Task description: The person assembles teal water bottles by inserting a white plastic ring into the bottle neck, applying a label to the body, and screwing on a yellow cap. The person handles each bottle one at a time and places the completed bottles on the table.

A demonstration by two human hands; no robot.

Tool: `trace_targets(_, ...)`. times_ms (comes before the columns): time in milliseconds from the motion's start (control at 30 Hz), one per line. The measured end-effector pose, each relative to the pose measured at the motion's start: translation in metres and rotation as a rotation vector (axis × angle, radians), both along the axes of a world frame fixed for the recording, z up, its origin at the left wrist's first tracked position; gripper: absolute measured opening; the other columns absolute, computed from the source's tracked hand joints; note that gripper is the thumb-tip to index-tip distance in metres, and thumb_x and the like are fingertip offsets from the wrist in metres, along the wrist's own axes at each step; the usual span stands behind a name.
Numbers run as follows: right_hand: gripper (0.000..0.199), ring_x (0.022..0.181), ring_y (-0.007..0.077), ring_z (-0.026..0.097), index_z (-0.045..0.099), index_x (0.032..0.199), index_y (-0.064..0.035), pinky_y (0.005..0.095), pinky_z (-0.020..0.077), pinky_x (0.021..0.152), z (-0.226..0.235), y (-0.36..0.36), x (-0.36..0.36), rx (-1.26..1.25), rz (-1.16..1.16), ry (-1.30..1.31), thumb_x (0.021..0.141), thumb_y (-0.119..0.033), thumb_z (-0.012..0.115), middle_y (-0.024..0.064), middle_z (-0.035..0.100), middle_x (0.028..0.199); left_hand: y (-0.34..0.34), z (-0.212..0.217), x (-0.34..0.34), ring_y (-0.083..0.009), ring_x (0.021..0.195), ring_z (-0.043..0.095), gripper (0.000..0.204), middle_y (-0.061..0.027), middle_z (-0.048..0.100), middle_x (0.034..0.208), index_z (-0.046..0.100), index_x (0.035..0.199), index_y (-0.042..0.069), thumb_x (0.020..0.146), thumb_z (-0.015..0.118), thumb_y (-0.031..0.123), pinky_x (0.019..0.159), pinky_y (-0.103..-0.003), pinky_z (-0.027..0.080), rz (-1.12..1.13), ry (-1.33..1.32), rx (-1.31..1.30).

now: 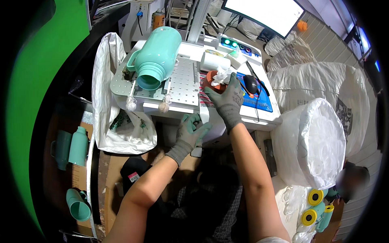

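My right hand [229, 99], in a grey knit glove with green-coated fingers, is closed around the near right side of a small reddish-brown pot [208, 82]. Crumpled white tissue [222, 76] sticks out of the pot, close to my fingers. Off the table's front edge hovers my left hand [189, 133], gloved alike, its thumb and fingers apart and nothing visible in it. A mint-green jug [161, 50] with a side handle lies on the perforated metal plate [185, 87], its open mouth toward me. Two padded rod ends [164, 106] jut out below it.
Right of the pot are a white roll [214, 62], a black mouse [250, 84] on a blue pad, and a button box [239, 47]. White sacks [306, 143] flank the table. More green jugs [78, 146] stand at left. Another person [353, 182] is at far right.
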State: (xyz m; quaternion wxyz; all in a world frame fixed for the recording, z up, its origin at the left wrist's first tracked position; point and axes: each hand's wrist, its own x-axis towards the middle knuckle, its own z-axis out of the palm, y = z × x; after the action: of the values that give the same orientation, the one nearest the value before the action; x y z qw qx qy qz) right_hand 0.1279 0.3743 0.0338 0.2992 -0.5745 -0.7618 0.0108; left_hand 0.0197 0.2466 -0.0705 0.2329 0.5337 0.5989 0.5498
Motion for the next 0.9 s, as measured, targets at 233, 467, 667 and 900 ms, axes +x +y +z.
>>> trace_targets(233, 0.111, 0.123, 0.0377, 0.062, 0.041, 0.151, 0.0002, 0.0489, 0.0478, 0.106, 0.005, 0.033, -0.028, -0.153, -0.097, -0.087, 0.072, -0.065, 0.084, 0.0228, 0.065, 0.127, 0.011, -0.004, -0.001, -0.0024, 0.065, 0.047, 0.015, 0.0083, 0.058, 0.074, 0.072, 0.086, 0.007, 0.093, 0.081, 0.017, 0.058, -0.021, 0.04, -0.257, -0.873, -0.251)
trace_targets(467, 0.091, 0.107, 0.0389, 0.069, 0.054, 0.131, 0.0025, 0.0491, 0.0543, 0.091, 0.011, 0.029, -0.013, -0.093, 0.057, -0.006, 0.071, -0.056, 0.087, 0.0253, 0.069, 0.115, -0.019, 0.012, -0.014, -0.0027, 0.062, 0.05, 0.021, 0.0049, 0.061, 0.071, 0.075, 0.087, 0.002, 0.094, 0.081, 0.021, 0.056, -0.022, 0.042, -0.376, -0.581, -0.373)
trace_targets(667, 0.089, 0.108, 0.0376, 0.069, 0.054, 0.131, 0.0036, 0.0455, 0.0549, 0.093, 0.013, 0.033, -0.023, -0.005, 0.072, 0.095, 0.071, -0.052, 0.088, 0.0246, 0.067, 0.118, -0.069, 0.036, -0.03, -0.0061, 0.051, 0.05, 0.026, 0.001, 0.06, 0.064, 0.07, 0.082, 0.004, 0.095, 0.078, 0.025, 0.048, -0.025, 0.042, -0.642, -0.43, -0.575)
trace_targets(900, 0.094, 0.109, 0.0378, 0.068, 0.053, 0.135, 0.0026, 0.0472, 0.0532, 0.096, 0.013, 0.04, -0.02, -0.039, 0.072, 0.178, 0.07, -0.055, 0.089, 0.0234, 0.067, 0.119, -0.105, 0.048, -0.045, -0.0075, 0.054, 0.057, 0.03, 0.0007, 0.062, 0.064, 0.07, 0.08, 0.006, 0.094, 0.078, 0.03, 0.051, -0.026, 0.046, -0.998, -0.112, -0.817)
